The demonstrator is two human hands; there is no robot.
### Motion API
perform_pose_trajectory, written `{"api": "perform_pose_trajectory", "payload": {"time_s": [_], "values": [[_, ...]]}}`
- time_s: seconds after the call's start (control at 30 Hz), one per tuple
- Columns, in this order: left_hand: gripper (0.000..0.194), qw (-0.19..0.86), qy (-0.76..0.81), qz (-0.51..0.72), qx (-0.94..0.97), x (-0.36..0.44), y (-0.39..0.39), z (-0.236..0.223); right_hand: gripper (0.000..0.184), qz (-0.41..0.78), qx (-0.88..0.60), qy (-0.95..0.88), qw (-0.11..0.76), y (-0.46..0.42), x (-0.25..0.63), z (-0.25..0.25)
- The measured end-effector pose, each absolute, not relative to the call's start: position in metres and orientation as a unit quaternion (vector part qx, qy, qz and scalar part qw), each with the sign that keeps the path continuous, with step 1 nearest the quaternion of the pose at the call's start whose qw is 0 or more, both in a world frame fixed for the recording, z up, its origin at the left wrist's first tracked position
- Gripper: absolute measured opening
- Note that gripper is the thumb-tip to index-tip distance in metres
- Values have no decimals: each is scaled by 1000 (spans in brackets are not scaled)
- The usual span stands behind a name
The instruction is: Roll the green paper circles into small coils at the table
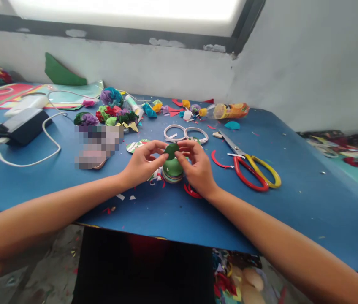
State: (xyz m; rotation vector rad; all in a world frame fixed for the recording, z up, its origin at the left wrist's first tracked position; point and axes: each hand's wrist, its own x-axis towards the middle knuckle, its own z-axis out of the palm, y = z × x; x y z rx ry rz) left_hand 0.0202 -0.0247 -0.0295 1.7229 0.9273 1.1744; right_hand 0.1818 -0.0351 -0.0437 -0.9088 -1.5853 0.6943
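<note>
A small dark green paper piece (pixel 172 151) is pinched between my left hand (pixel 144 162) and my right hand (pixel 196 164), thumbs and fingertips closed on its two edges. Right below it stands a short stack of round coloured paper pieces (pixel 172 169) with a lighter green one on top. Whether the held piece touches the stack I cannot tell. Striped round paper (pixel 137 146) lies behind my left hand, and white and red scraps (pixel 155 176) lie around the stack. Part of a red curved strip (pixel 192 192) shows beneath my right wrist.
Large scissors (pixel 245 162) with red and yellow handles lie on the right of the blue table (pixel 308 202). Two white rings (pixel 186 134) sit behind my hands. Farther back are a plastic bottle (pixel 231 111), crepe paper flowers (pixel 112 112) and a glue stick (pixel 134 106). A black box (pixel 22 126) with a white cable stands left.
</note>
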Motion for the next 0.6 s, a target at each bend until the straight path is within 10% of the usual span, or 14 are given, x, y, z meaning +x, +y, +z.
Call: {"api": "perform_pose_trajectory", "payload": {"time_s": [0.6], "values": [[30, 362, 409, 256, 798, 12, -24, -17, 12, 286, -379, -600, 644, -33, 189, -28]]}}
